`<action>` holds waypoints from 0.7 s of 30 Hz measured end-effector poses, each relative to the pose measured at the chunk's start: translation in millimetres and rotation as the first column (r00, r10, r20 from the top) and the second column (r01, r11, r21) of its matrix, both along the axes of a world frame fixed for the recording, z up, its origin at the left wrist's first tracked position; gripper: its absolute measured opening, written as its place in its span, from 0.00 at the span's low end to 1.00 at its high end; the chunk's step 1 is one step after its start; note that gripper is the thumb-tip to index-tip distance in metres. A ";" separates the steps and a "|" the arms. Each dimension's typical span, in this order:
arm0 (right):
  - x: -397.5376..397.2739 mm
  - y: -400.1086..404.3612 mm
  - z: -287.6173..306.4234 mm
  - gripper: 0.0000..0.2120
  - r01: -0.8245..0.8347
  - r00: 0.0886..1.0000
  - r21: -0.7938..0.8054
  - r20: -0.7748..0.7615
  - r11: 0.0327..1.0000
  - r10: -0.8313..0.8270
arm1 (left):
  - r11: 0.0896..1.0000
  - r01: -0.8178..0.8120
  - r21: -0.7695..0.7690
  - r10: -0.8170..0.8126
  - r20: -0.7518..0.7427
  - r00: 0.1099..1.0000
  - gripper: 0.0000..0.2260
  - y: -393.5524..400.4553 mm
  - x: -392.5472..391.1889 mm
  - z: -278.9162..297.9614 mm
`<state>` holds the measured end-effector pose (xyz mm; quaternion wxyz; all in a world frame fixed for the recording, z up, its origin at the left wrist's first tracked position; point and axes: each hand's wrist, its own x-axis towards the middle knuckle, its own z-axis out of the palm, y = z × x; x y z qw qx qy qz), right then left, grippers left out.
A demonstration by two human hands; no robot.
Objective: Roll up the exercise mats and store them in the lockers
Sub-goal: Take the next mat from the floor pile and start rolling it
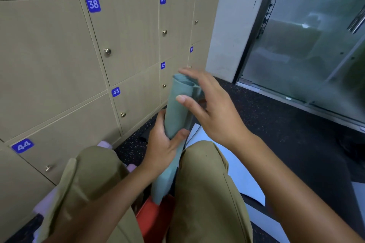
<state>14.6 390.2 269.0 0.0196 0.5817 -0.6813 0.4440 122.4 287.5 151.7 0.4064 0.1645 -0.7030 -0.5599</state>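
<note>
A rolled grey-green mat stands roughly upright between my knees, its open end pointing toward the lockers. My left hand grips the roll around its lower middle, thumb on the right side. My right hand hovers beside the roll's top, fingers spread and relaxed, its thumb on or near the mat; it holds nothing. The mat's lower end hangs loose down to a red mat on the floor.
All wooden locker doors are shut, numbered 38 to 44, each with a small round knob. A white mat lies on the dark speckled floor under my right leg. Pink mat edges show by my left knee. A glass partition stands at right.
</note>
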 end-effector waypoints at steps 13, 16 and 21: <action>14.3 13.6 -24.6 0.21 -0.070 0.975 0.058 -0.206 0.996 0.080 | 0.999 -0.036 0.034 0.038 -0.069 0.997 0.31 21.0 19.9 -16.5; 11.3 16.5 -28.7 0.21 -0.083 0.977 0.066 -0.190 0.994 0.095 | 0.999 0.003 0.033 -0.001 -0.063 0.998 0.26 19.9 19.5 -14.9; 6.8 22.5 -29.7 0.21 -0.076 0.987 0.045 -0.138 0.996 0.081 | 1.000 -0.011 0.018 0.012 -0.053 0.999 0.24 22.9 11.9 -17.0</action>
